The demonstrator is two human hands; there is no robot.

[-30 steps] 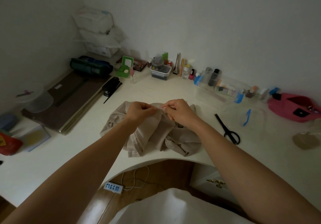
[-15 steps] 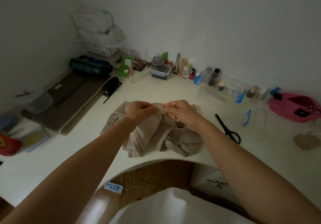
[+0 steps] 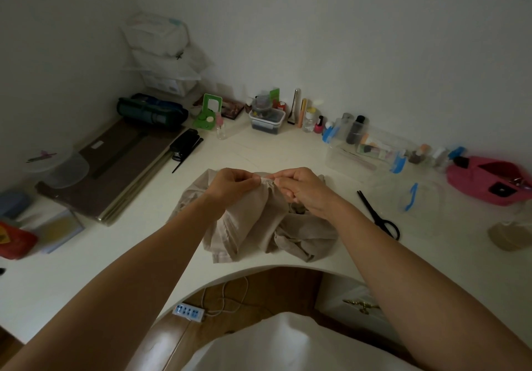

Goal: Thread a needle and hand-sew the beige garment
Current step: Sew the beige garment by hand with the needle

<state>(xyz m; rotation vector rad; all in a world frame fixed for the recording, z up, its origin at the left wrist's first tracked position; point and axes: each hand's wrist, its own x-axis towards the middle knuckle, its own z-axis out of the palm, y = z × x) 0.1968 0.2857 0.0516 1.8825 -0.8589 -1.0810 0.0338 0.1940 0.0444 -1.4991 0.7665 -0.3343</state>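
Still, right hand [image 3: 302,189] pinches garment [image 3: 253,224].

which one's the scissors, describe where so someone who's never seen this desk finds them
On the white desk, find the beige garment at the curved front edge. Just right of it, past the right hand, lie the scissors. They are all black and flat, blades toward the wall, unlike the clear blue-clipped box behind them.

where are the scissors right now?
Head view, right side: the scissors lie on the desk just right of the beige garment and the right hand, with the pink pouch farther right.
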